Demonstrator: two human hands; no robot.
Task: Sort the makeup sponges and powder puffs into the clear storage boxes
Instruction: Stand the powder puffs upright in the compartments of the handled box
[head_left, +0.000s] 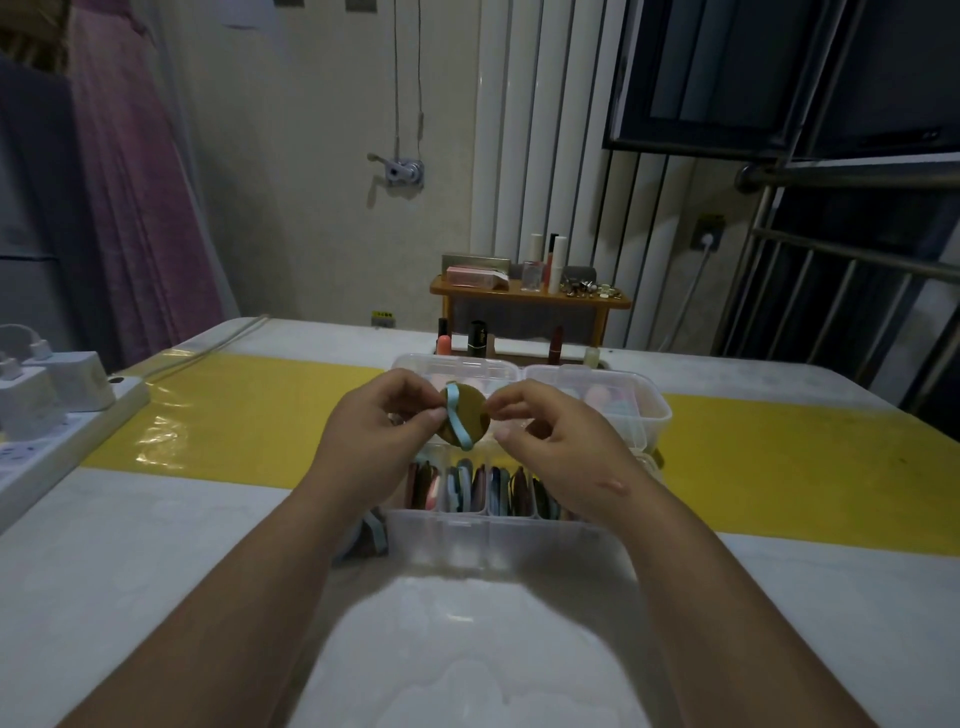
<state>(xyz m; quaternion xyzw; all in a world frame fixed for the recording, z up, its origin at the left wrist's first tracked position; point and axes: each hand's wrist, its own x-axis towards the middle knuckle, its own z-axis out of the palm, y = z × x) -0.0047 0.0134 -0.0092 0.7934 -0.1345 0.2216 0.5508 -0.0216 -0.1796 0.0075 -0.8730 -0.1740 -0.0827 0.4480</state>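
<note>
Both hands hold one round olive-brown powder puff (470, 413) with a light blue ribbon strap, raised above the boxes. My left hand (384, 426) pinches its left edge by the ribbon, and my right hand (550, 431) pinches its right edge. Below them stands a clear divided storage box (498, 530) with several puffs set upright in its compartments. Behind it lie two more clear boxes, a left one (415, 366) and a right one (649, 410), holding pink and pale blue sponges. Another puff (371, 535) lies on the table at the front box's left side, partly behind my left forearm.
A white power strip with plugged chargers (47, 410) sits at the table's left edge. Lipsticks and small bottles (478, 338) stand behind the boxes. A small wooden shelf (530, 299) with cosmetics stands beyond the table. A yellow strip (234, 410) crosses the tabletop.
</note>
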